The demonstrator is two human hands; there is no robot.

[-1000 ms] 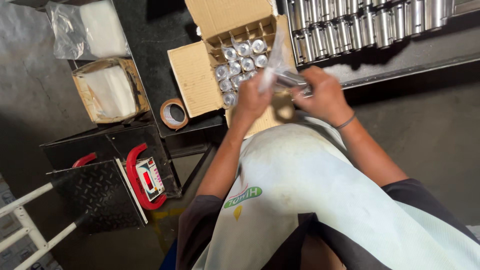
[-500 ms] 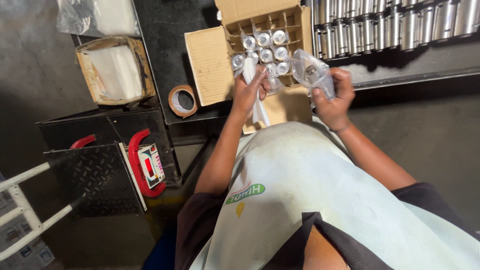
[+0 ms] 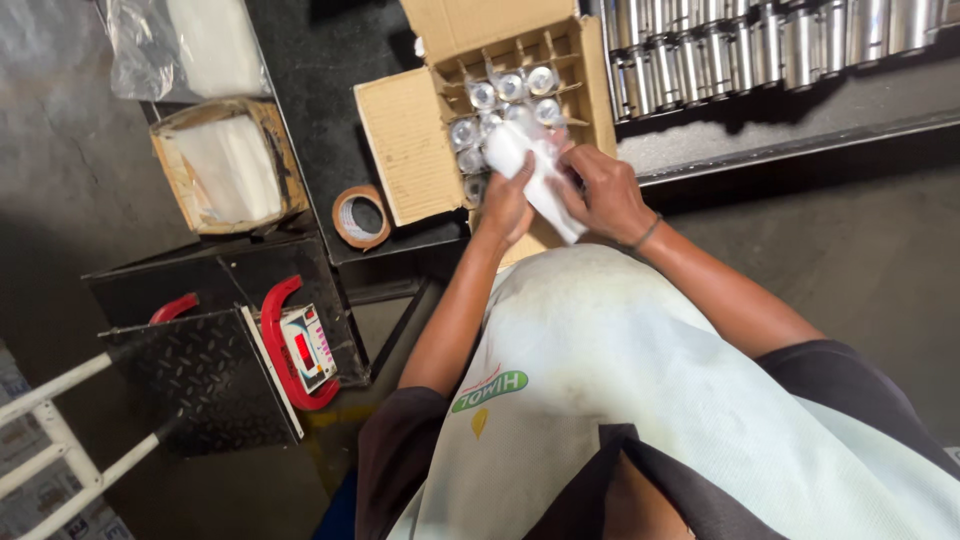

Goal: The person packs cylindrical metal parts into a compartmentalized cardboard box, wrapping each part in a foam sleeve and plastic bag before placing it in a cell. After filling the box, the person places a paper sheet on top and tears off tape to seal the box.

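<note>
White plastic bag (image 3: 535,180) is lying across the near edge of the divided cardboard box (image 3: 410,130). Left hand (image 3: 508,208) and right hand (image 3: 605,192) are both gripping it. Wrapped metal cylinders (image 3: 497,100) are filling the compartments; tape roll (image 3: 361,216) is sitting nearby.

— where's the camera sitting?
— on the person's head, looking almost straight down over the chest and apron (image 3: 640,400).
— how close?
— near; both forearms fill the middle, and the left hand (image 3: 507,207) and right hand (image 3: 600,190) meet toward 12 o'clock.
— what else does it take in?
— only this one view: the divided carton (image 3: 420,130) at 12, the platform scale (image 3: 230,370) at 8.
</note>
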